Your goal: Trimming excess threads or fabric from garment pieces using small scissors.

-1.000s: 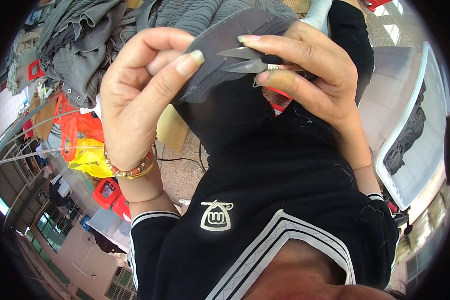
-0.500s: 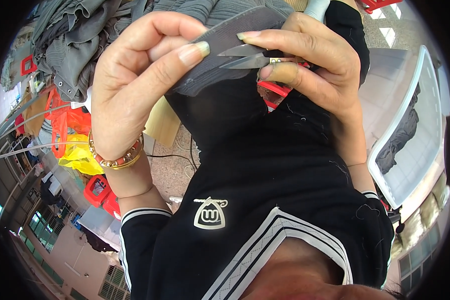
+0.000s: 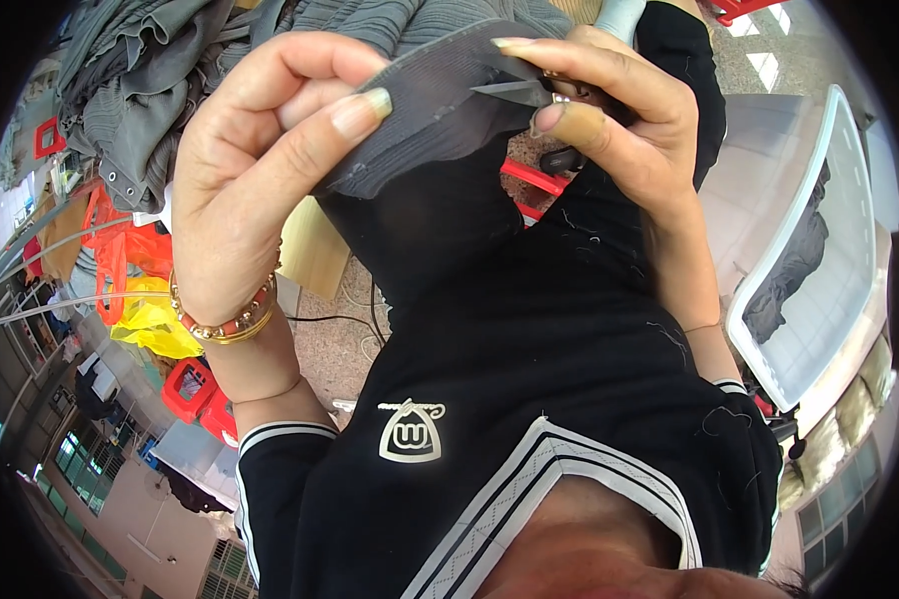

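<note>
A dark grey ribbed knit fabric piece [image 3: 420, 120] is stretched up in front of me. My left hand [image 3: 260, 170] pinches its left end between thumb and fingers, with a bracelet on that wrist. In my right hand [image 3: 634, 115] is a pair of thread snips [image 3: 514, 93], held between thumb and fingers. The blades point left and stand apart over the fabric's right part. One pale blade shows plainly; the other is darker, close below my fingertip. Whether either blade goes through the cloth, I cannot tell. A tan covering wraps my right thumb.
Grey knit garments [image 3: 160, 70] lie heaped at the far left. An orange-red plastic bag [image 3: 135, 245] and a yellow one [image 3: 155, 319] are below them, near a red plastic stool [image 3: 190, 389]. On the right, a white bin [image 3: 839, 280] holds dark grey cloth [image 3: 799, 260].
The fabric has turned and curved a little in my left hand. The snips have shifted right along it, and both hands have moved slightly left in view.
</note>
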`<state>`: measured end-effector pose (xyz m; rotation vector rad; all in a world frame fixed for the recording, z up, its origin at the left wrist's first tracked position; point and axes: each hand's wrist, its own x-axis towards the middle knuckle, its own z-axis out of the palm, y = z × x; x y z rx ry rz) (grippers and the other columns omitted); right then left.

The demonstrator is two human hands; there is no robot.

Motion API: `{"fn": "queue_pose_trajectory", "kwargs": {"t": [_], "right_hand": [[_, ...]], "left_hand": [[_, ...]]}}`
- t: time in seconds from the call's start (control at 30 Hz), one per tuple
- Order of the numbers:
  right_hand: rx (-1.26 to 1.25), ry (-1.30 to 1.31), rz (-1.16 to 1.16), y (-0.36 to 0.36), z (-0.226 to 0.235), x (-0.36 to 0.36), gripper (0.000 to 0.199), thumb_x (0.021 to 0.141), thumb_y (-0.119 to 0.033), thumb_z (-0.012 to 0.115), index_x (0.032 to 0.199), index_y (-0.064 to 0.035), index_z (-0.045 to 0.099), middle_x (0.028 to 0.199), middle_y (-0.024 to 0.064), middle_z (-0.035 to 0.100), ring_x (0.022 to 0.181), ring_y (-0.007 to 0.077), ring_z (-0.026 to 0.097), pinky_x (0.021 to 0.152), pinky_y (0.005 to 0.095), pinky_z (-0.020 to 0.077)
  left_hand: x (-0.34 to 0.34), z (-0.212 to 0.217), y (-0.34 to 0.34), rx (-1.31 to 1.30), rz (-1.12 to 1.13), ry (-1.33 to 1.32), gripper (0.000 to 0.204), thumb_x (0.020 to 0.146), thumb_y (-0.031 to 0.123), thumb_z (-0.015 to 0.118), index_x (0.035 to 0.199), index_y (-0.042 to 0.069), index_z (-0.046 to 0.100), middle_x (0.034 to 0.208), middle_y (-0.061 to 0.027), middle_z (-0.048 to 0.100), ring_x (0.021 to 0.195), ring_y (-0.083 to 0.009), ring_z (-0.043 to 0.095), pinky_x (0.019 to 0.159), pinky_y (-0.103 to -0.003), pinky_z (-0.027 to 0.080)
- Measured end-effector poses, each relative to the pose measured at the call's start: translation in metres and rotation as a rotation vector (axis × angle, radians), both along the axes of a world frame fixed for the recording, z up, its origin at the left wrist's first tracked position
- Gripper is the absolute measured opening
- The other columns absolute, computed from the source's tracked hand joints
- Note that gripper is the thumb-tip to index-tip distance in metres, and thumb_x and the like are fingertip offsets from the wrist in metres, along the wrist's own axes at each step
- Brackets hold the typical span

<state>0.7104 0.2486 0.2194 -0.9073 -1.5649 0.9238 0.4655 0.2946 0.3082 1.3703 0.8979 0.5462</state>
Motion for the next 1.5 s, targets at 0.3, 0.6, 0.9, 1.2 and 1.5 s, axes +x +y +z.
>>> {"fn": "queue_pose_trajectory", "kwargs": {"t": [0.3,0.6,0.9,1.2,1.5], "right_hand": [[0.02,0.047,0.056,0.002,0.002,-0.007,0.034,0.075,-0.005,0.077,0.108,-0.006,0.074,0.07,-0.0011,0.054,0.064,0.006,0.048,0.056,0.0218,0.0347],[0.052,-0.007,0.051,0.003,0.005,-0.007,0.031,0.076,-0.004,0.076,0.107,-0.0043,0.074,0.07,0.0003,0.055,0.063,0.0077,0.049,0.056,0.0225,0.0357],[0.098,-0.104,-0.138,0.001,0.017,0.0,0.04,0.072,-0.002,0.078,0.112,-0.0039,0.072,0.076,-0.0003,0.059,0.062,0.0048,0.045,0.055,0.019,0.0334],[0.314,-0.277,-0.356,-0.008,0.029,-0.008,0.045,0.064,-0.006,0.085,0.106,-0.0016,0.069,0.084,0.0054,0.068,0.061,0.0124,0.056,0.053,0.0232,0.0435],[0.387,-0.398,-0.415,-0.001,0.025,-0.012,0.044,0.065,-0.008,0.085,0.105,-0.0031,0.069,0.075,0.0031,0.064,0.055,0.0111,0.054,0.047,0.0227,0.0428]], "left_hand": [[-0.001,-0.001,-0.001,-0.01,0.01,-0.018,0.026,0.093,0.006,0.059,0.118,-0.001,0.057,0.104,-0.002,0.064,0.096,-0.0064,0.058,0.089,-0.02,0.041],[0.002,0.001,0.0,-0.007,0.026,0.003,0.025,0.093,0.007,0.059,0.117,0.0,0.058,0.102,-0.0021,0.065,0.094,-0.0057,0.059,0.087,-0.019,0.041],[0.002,-0.005,0.02,-0.03,0.029,-0.118,0.029,0.097,0.01,0.056,0.123,-0.002,0.056,0.109,-0.0079,0.067,0.1,-0.0102,0.064,0.09,-0.022,0.048],[0.024,-0.015,0.033,0.041,0.148,-0.263,0.036,0.095,0.007,0.058,0.129,-0.003,0.053,0.11,-0.0096,0.068,0.101,-0.0104,0.065,0.09,-0.022,0.049],[0.028,-0.02,0.034,0.036,0.188,-0.284,0.037,0.093,0.005,0.06,0.129,-0.003,0.054,0.108,-0.0074,0.068,0.099,-0.007,0.063,0.089,-0.018,0.047]]}}
